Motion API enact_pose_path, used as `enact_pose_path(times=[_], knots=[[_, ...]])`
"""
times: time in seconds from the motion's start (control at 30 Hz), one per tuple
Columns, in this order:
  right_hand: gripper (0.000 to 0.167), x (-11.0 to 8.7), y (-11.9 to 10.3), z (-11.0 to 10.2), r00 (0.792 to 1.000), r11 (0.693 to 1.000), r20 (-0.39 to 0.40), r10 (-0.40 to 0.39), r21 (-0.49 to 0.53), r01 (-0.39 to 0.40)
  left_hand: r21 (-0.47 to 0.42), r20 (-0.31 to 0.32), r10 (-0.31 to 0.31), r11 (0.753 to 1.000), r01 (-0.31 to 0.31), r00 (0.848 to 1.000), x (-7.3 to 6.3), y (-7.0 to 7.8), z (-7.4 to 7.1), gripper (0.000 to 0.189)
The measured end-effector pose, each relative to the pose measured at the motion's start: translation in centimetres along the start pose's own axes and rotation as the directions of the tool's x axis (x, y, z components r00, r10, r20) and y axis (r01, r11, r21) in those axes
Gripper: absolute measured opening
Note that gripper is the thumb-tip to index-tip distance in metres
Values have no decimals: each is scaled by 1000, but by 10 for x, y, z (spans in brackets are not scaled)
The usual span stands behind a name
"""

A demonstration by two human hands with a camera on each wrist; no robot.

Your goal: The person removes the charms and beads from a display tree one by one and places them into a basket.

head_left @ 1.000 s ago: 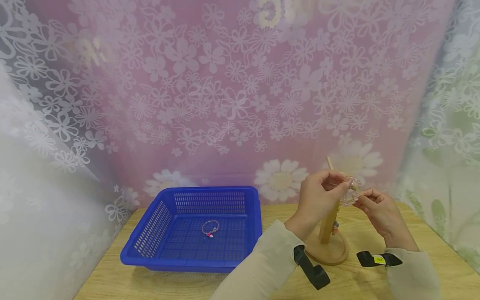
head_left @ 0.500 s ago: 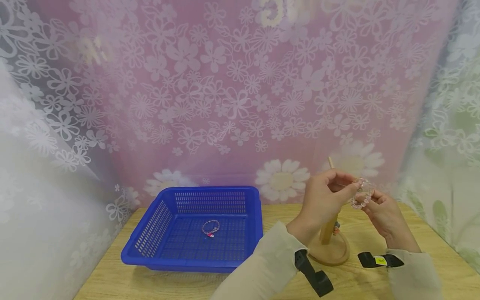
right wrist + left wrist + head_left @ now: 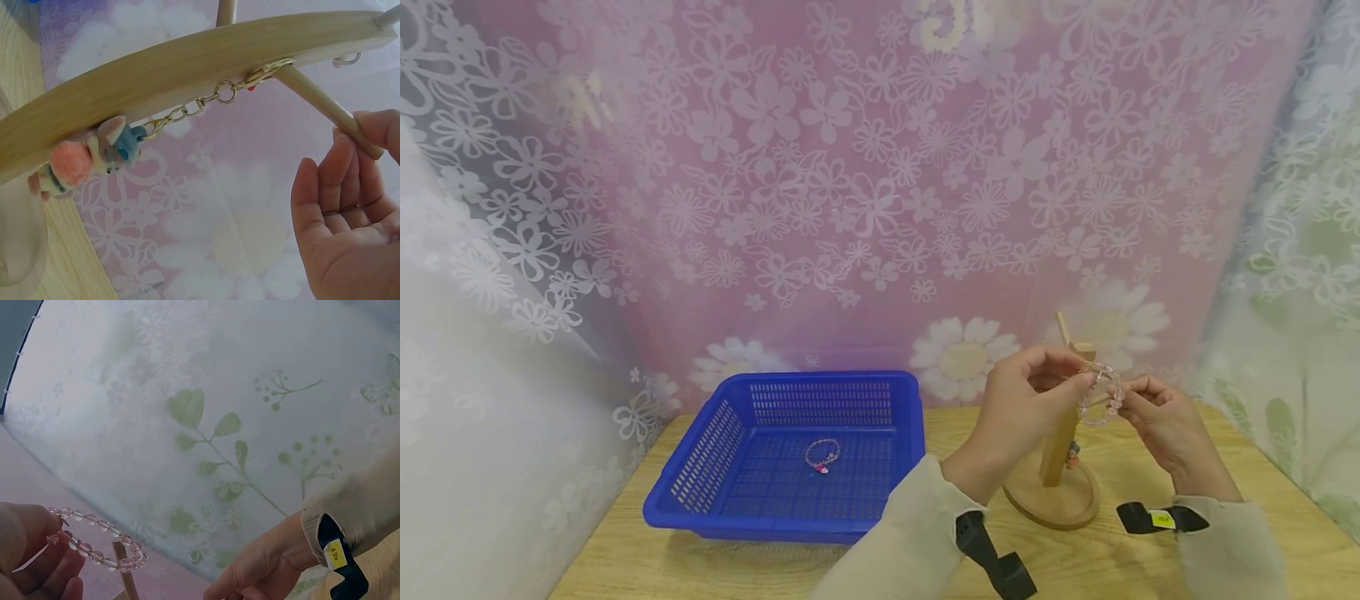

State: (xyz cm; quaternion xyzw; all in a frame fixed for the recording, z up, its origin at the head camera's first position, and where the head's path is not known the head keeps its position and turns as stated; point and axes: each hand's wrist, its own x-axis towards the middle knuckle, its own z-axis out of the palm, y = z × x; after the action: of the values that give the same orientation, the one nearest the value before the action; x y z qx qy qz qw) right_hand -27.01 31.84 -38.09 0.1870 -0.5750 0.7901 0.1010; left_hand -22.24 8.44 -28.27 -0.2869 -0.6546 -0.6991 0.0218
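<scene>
A clear pink beaded bracelet [image 3: 97, 556] hangs from my left hand [image 3: 1026, 408], pinched between thumb and fingertips. My right hand [image 3: 1168, 429] pinches the outer end of a thin wooden peg [image 3: 331, 112] that juts from a wooden stand [image 3: 1060, 454]. In the head view the bracelet's ring overlaps this peg, between both hands. On the same peg, close to the post, a gold clasp and chain holds a plush animal keychain [image 3: 72, 162] in blue and coral. The right wrist view does not show the bracelet.
A blue plastic basket [image 3: 782, 525] stands on the wooden table at left, with another pink bracelet and charm [image 3: 822, 470] inside. A second peg [image 3: 1063, 329] sticks up from the stand's top, and a small metal hook [image 3: 347, 60] sits on the post. Flowered curtains surround the table.
My left hand went right with the bracelet, then came back left and slightly lower, uncovering the stand's top. My right hand stayed in nearly the same place.
</scene>
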Motion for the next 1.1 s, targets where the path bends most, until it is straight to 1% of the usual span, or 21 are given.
enact_pose_path(times=[0.1,0.4,0.6,0.77,0.9,1.1], knots=[[21,0,0,1,1000,1000,-7,9,-20,-9,-9,-15,17,1000,-17,1000,-2,-3,-8,10],[21,0,-3,0,999,999,-27,28,-41,-30,-9,-70,25,1000,-26,997,-6,-15,-33,12],[22,0,-2,-1,999,999,-29,26,-35,-27,-8,-91,-5,1000,4,996,-13,-24,-52,14],[21,-1,-2,0,999,999,-26,23,-30,-24,51,-134,-14,998,21,991,-18,-35,-72,14],[22,-1,-2,1,999,999,-31,39,-21,-40,91,-167,-38,994,53,985,-24,-43,-89,15],[22,-1,-1,1,998,999,-34,48,-20,-49,149,-181,-54,985,82,982,-34,-60,-114,17]])
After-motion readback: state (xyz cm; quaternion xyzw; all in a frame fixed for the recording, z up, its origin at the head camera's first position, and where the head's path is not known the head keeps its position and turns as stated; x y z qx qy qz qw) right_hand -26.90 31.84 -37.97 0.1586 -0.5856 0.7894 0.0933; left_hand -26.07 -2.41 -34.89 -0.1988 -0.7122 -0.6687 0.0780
